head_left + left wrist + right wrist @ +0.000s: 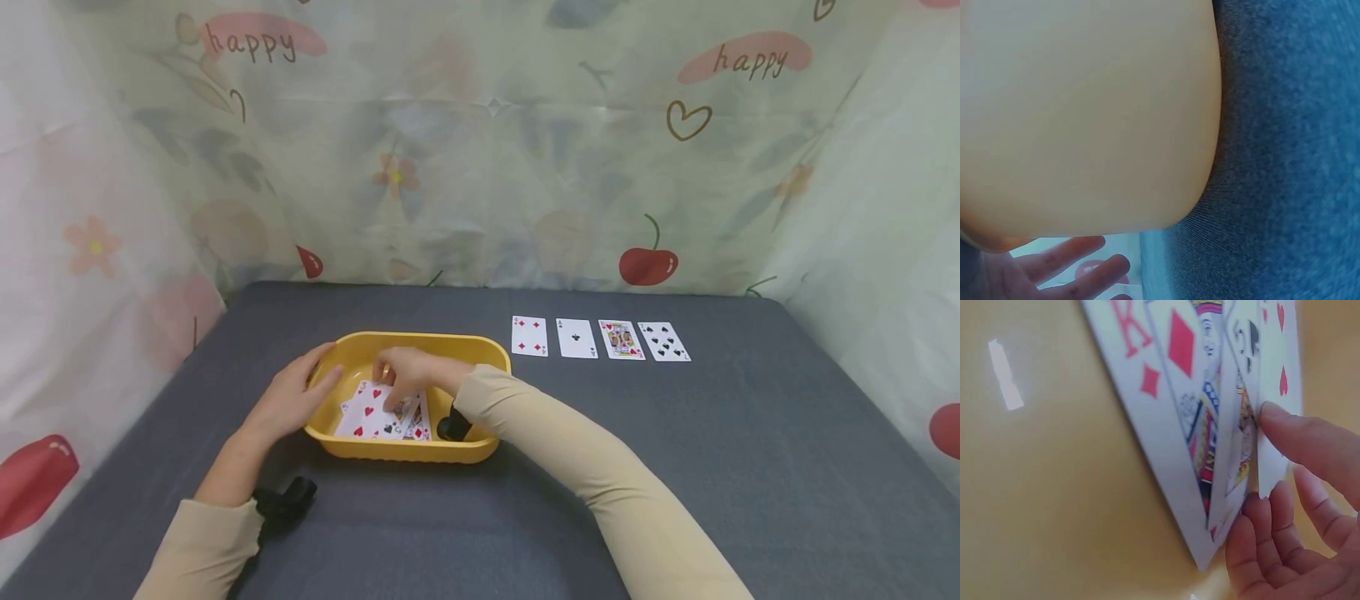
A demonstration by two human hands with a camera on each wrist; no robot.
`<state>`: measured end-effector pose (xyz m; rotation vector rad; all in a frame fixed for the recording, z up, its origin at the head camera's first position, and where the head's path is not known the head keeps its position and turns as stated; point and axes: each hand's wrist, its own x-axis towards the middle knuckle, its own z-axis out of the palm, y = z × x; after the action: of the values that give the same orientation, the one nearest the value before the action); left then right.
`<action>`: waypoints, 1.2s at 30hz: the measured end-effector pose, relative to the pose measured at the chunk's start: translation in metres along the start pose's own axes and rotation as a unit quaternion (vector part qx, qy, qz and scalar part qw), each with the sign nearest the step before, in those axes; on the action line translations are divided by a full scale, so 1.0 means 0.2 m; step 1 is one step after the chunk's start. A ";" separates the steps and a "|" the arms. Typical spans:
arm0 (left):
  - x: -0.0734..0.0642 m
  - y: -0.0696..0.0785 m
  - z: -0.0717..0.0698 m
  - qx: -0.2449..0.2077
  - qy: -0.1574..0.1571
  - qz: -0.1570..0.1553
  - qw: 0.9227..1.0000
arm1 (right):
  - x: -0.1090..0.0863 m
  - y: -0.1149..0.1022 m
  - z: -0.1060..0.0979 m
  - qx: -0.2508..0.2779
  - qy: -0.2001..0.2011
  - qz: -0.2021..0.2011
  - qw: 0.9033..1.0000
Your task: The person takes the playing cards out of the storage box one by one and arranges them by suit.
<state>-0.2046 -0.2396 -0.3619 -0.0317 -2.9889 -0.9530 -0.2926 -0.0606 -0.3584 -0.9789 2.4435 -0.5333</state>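
A yellow plastic tub (465,450) stands on the table with several playing cards lying overlapped inside. My right hand (408,372) reaches into it and pinches a hearts card (366,410), thumb on its face and fingers at its edge in the right wrist view. Beneath that card lie a king of diamonds (1147,381) and another face card partly covered. My left hand (288,398) is at the tub's left rim, its fingers fairly straight. In the left wrist view the tub's wall (1085,125) fills much of the picture, with spread fingers (1094,278) below it.
Right of the tub, several cards lie face up in a row: a diamonds card (529,337), an ace of clubs (576,338), a king of hearts (622,340) and a spades card (663,342). A printed curtain (495,192) hangs behind the dark table (420,533).
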 end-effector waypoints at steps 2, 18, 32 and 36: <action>0.00 0.00 0.00 -0.002 0.001 0.006 1.000 | 0.00 0.01 -0.01 0.017 0.003 -0.008 1.000; 0.00 0.01 -0.01 -0.003 -0.009 -0.006 1.000 | -0.13 0.04 -0.21 0.168 -0.001 -0.061 0.984; 0.00 -0.01 0.00 -0.002 0.001 0.004 1.000 | -0.34 0.18 -0.35 0.262 0.087 -0.024 0.961; 0.00 -0.01 0.01 -0.008 -0.008 0.000 1.000 | -0.39 0.24 -0.37 0.270 0.098 -0.011 0.958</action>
<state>-0.2049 -0.2412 -0.3647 -0.0391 -2.9965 -0.9829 -0.3072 0.0411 -0.3015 -0.7441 2.2514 -1.2744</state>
